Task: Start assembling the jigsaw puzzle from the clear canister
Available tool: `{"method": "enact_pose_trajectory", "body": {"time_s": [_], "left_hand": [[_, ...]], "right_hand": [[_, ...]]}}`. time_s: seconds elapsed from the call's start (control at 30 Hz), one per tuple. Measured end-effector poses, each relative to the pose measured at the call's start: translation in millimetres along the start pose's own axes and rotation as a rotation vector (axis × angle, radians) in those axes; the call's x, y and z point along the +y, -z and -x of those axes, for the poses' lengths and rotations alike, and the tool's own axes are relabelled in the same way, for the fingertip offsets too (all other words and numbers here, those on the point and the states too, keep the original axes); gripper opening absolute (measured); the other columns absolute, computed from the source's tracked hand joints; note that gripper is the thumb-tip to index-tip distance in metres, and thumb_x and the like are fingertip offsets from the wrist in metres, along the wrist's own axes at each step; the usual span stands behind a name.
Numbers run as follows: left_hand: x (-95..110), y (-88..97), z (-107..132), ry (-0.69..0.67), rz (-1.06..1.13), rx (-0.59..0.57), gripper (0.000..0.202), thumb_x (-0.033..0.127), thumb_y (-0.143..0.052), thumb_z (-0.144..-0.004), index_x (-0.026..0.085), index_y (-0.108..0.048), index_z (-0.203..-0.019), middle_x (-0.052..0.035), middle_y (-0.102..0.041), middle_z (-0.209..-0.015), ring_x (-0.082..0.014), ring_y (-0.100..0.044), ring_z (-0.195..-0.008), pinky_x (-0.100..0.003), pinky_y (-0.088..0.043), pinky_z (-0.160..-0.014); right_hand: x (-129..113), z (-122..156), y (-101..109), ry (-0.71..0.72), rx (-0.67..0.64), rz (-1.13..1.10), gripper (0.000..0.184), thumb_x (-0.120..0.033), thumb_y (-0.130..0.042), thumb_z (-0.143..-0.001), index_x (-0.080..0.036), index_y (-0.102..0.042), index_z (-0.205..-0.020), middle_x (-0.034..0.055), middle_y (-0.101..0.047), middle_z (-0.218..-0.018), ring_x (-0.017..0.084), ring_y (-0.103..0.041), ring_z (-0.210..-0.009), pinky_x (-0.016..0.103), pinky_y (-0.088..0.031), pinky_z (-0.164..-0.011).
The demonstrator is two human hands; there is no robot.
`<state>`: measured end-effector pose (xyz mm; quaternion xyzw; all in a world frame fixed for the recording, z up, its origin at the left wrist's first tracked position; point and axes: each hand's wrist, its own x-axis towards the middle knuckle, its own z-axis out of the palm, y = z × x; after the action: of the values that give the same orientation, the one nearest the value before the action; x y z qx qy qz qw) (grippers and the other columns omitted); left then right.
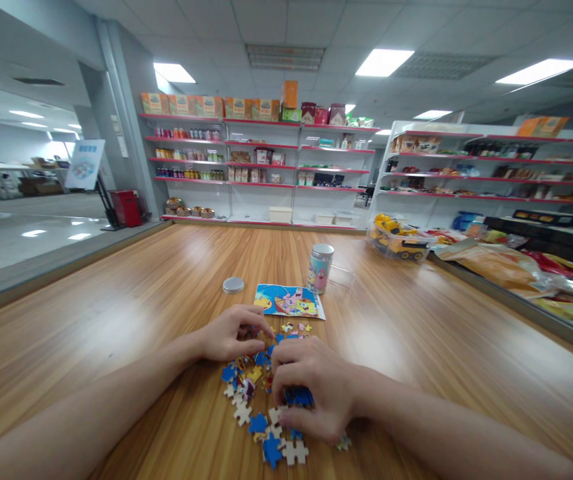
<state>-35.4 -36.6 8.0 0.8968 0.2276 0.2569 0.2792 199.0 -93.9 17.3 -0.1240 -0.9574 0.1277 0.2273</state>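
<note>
A loose heap of jigsaw puzzle pieces (258, 423) lies on the wooden table, some blue or printed, others pale side up. At the heap's upper left, my left hand (231, 333) hovers low with fingers bent and thumb apart from them. My right hand (316, 383) arches over the right of the heap, its thumb and fingertips close together at a pale puzzle piece (275, 415). Blue pieces show beneath its palm. Just beyond the hands is a printed cartoon picture sheet (289, 301). Behind it stands a cartoon-printed can (320, 270) with a silver top.
A round silver lid (233, 285) lies left of the picture sheet. Beside the can is a clear plastic box (342, 277). Farther right, a clear bin (399, 245) holds yellow toy vehicles. Packaged goods (511, 267) line the right edge, and stocked shelves (261, 157) stand behind.
</note>
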Motion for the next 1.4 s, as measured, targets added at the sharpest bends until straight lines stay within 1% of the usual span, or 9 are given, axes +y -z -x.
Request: {"method": "enact_pose_trajectory", "body": {"time_s": [0.2, 0.3, 0.37, 0.53, 0.77, 0.87, 1.07, 1.27, 1.4], "left_hand": [[1.0, 0.6, -0.2, 0.001, -0.007, -0.012, 0.031, 0.041, -0.06, -0.088, 0.016, -0.071, -0.102, -0.004, -0.052, -0.083, -0.0102, -0.044, -0.064, -0.021, -0.031, -0.052], [0.5, 0.7, -0.1, -0.007, -0.002, -0.014, 0.032, 0.042, -0.06, -0.088, 0.015, -0.071, -0.102, -0.0041, -0.052, -0.082, -0.0104, -0.044, -0.064, -0.021, -0.031, -0.052], [0.3, 0.6, 0.0, -0.009, 0.0, -0.012, 0.031, 0.042, -0.06, -0.088, 0.015, -0.071, -0.102, -0.004, -0.052, -0.082, -0.0106, -0.044, -0.065, -0.021, -0.032, -0.052], [1.0, 0.1, 0.1, -0.005, 0.007, -0.006, 0.029, 0.039, -0.061, -0.087, 0.015, -0.071, -0.1, -0.0038, -0.051, -0.082, -0.0104, -0.045, -0.064, -0.021, -0.032, -0.053], [2.1, 1.0, -1.0, 0.005, 0.029, -0.011, 0.026, 0.035, -0.063, -0.086, 0.016, -0.073, -0.1, -0.0038, -0.051, -0.081, -0.0101, -0.044, -0.064, -0.02, -0.031, -0.052], [2.7, 1.3, -0.8, 0.007, 0.026, -0.011, 0.026, 0.034, -0.063, -0.085, 0.016, -0.073, -0.1, -0.0038, -0.051, -0.081, -0.0102, -0.044, -0.063, -0.02, -0.031, -0.052], [2.8, 0.7, -0.1, 0.008, 0.035, -0.01, 0.024, 0.031, -0.064, -0.084, 0.016, -0.073, -0.099, -0.0034, -0.051, -0.081, -0.0095, -0.044, -0.062, -0.02, -0.031, -0.052], [1.0, 0.4, 0.5, 0.005, 0.025, -0.012, 0.025, 0.033, -0.063, -0.085, 0.015, -0.073, -0.099, -0.0037, -0.051, -0.081, -0.0098, -0.044, -0.063, -0.02, -0.031, -0.052], [0.3, 0.3, 0.8, 0.006, 0.021, -0.016, 0.024, 0.032, -0.063, -0.085, 0.016, -0.073, -0.099, -0.0038, -0.051, -0.082, -0.0099, -0.044, -0.063, -0.02, -0.031, -0.052]], "right_hand": [[-1.5, -3.2, -0.4, 0.009, 0.026, -0.011, 0.018, -0.032, -0.06, -0.081, -0.017, -0.066, -0.074, 0.0035, -0.062, -0.076, 0.015, -0.057, -0.069, 0.026, -0.043, -0.062], [-1.0, -4.8, -1.6, 0.004, 0.043, 0.038, 0.018, -0.026, -0.056, -0.084, -0.016, -0.066, -0.073, 0.0046, -0.063, -0.074, 0.015, -0.057, -0.068, 0.026, -0.044, -0.063], [-0.2, -5.4, -2.0, -0.013, 0.05, 0.077, 0.02, -0.026, -0.055, -0.086, -0.016, -0.065, -0.073, 0.0052, -0.064, -0.074, 0.015, -0.058, -0.068, 0.027, -0.044, -0.064], [-1.5, -5.3, 0.9, -0.058, 0.058, 0.102, 0.013, -0.026, -0.058, -0.084, -0.017, -0.068, -0.085, 0.0051, -0.064, -0.08, 0.017, -0.059, -0.074, 0.028, -0.044, -0.066], [-4.4, -3.1, 1.0, 0.08, 0.044, -0.039, 0.02, -0.032, -0.055, -0.075, -0.018, -0.068, -0.083, 0.0038, -0.058, -0.076, 0.015, -0.053, -0.065, 0.027, -0.041, -0.059], [-3.8, -2.2, -0.3, 0.104, 0.006, -0.094, 0.021, -0.03, -0.055, -0.072, -0.019, -0.069, -0.083, 0.0035, -0.058, -0.077, 0.015, -0.052, -0.064, 0.027, -0.041, -0.06], [-3.5, -0.9, -2.8, 0.126, -0.048, -0.077, 0.023, -0.028, -0.056, -0.067, -0.018, -0.069, -0.083, 0.0023, -0.056, -0.075, 0.014, -0.05, -0.063, 0.026, -0.038, -0.057], [-5.7, -1.7, -1.3, 0.131, -0.08, -0.052, 0.026, -0.035, -0.059, -0.07, -0.018, -0.069, -0.087, 0.002, -0.057, -0.077, 0.015, -0.051, -0.065, 0.027, -0.036, -0.056], [-4.8, -0.3, -1.0, 0.118, -0.118, -0.052, 0.024, -0.033, -0.058, -0.072, -0.019, -0.066, -0.089, 0.0027, -0.059, -0.079, 0.016, -0.052, -0.069, 0.027, -0.036, -0.059]]}}
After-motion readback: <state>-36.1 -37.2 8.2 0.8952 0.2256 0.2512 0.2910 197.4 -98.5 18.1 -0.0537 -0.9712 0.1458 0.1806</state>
